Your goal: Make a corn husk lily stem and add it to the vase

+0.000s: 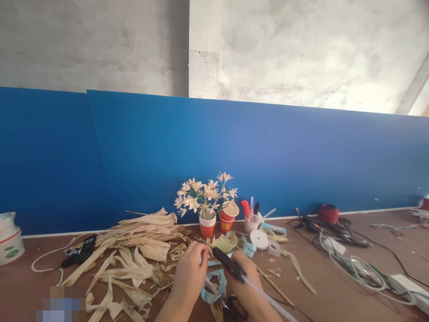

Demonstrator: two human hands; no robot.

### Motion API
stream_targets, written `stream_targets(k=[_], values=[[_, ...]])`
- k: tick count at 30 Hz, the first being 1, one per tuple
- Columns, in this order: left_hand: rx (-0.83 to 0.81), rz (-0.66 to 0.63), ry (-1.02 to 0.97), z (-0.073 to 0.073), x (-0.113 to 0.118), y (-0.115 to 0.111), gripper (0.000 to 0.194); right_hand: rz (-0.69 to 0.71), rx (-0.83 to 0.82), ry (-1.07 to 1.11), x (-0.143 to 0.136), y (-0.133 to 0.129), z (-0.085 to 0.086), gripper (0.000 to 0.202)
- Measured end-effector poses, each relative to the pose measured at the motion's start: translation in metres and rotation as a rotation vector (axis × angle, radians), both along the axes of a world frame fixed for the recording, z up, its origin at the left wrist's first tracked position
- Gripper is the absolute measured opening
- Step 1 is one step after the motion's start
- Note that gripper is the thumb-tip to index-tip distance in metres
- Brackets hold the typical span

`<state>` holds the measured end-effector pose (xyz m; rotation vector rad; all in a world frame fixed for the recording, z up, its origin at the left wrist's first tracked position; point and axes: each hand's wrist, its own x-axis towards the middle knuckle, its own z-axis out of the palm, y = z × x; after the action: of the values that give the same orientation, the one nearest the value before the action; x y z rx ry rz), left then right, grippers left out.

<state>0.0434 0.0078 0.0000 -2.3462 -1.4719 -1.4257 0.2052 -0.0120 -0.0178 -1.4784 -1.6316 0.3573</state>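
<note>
My left hand (190, 270) is closed in a pinch over the brown table, with a small pale piece near its fingertips; the thing pinched is too small to name. Wrapped round a black glue gun (231, 264) is my right hand (244, 275), and a clear glue stick (268, 298) sticks out of the gun's back. The gun's nozzle points toward my left fingertips. Below and between the hands lies a light blue ribbon (214, 288). Pale husk flowers (208, 192) stand in a red and white paper cup (207, 227) just beyond.
Dried husks (140, 250) cover the left side of the table. Beyond my right hand are a red cup (228, 217), a white spool (259, 239) and a small cup of tools (251, 222). Cables (365, 275) and a power strip lie at right. A blue partition (214, 152) stands behind.
</note>
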Motion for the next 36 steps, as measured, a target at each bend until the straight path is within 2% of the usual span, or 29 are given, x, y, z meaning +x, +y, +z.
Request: stream_targets(k=[16,21,29,33,34,36], values=[[0.013,-0.009,-0.028,-0.001,0.000,0.000,0.018,-0.030,0.003,-0.036,0.000,-0.002,0.002,0.013],[0.019,-0.007,-0.026,0.000,0.000,0.000,0.019,-0.052,0.004,0.010,0.001,-0.002,0.001,0.014],[0.045,0.001,-0.047,0.002,-0.001,0.000,0.018,-0.093,-0.039,0.012,0.000,-0.003,-0.007,0.012],[-0.005,-0.004,-0.013,0.003,-0.003,0.001,0.018,0.080,-0.109,0.151,0.004,-0.001,0.000,0.016],[-0.024,-0.012,0.001,0.004,-0.003,0.000,0.018,0.094,-0.112,0.201,0.007,0.000,0.003,0.018],[-0.050,-0.028,0.021,0.006,-0.004,-0.001,0.017,0.022,-0.105,0.230,0.015,0.001,0.011,0.021]])
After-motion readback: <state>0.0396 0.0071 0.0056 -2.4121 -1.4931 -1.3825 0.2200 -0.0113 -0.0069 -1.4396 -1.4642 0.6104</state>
